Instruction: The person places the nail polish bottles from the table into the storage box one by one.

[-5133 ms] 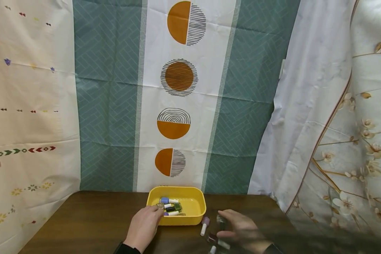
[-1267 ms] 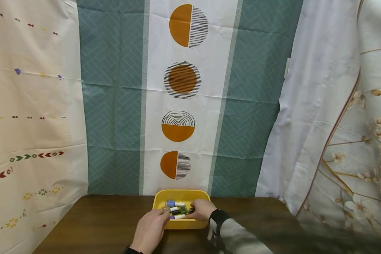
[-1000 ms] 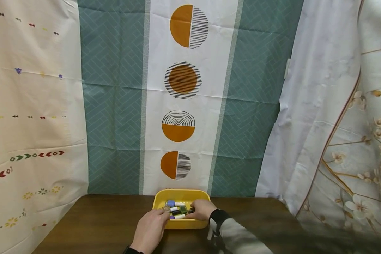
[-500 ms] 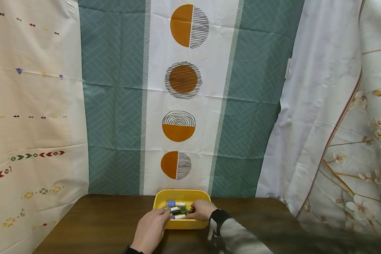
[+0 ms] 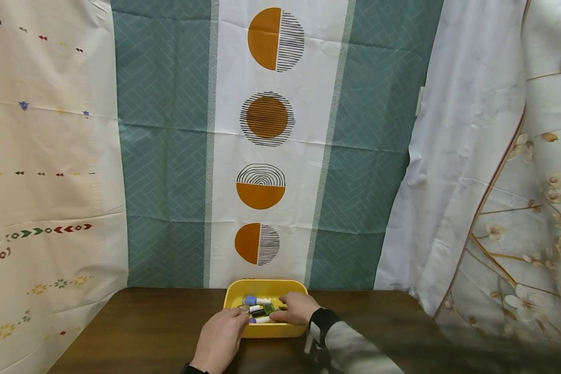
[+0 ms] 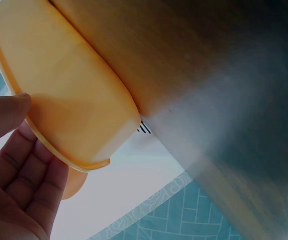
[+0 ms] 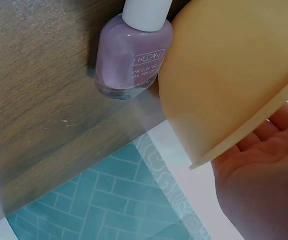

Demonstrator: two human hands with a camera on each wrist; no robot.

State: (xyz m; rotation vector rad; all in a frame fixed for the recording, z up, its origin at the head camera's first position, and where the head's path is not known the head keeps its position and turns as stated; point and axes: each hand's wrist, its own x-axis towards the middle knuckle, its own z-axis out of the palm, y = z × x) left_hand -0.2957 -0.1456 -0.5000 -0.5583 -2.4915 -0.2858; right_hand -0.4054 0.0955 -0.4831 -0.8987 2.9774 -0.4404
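Note:
A yellow plastic tub [image 5: 287,330] stands near the table's back edge with several nail polish bottles lying in it. Among them are a blue bottle [image 5: 250,300], a green bottle [image 5: 268,308] and a white-capped purple one [image 5: 261,320]. My left hand [image 5: 221,335] grips the tub's left front rim, thumb outside and fingers inside. Over the tub's right side reaches my right hand [image 5: 300,308], thumb and index finger apart above the bottles, nothing visible between them. A lilac nail polish bottle [image 7: 129,55] with a white cap lies on the table beside the tub in the right wrist view.
The brown wooden table [image 5: 168,317] extends to both sides of the tub. Patterned cloth [image 5: 262,156] hangs right behind it. Under my right forearm, a white cap [image 5: 308,343] shows on the table, with other items there mostly hidden.
My right hand has gone from the bottles on the table into the tub with a dark bottle. Since half a second ago its fingers have parted and that bottle is out of sight. Left hand keeps the rim.

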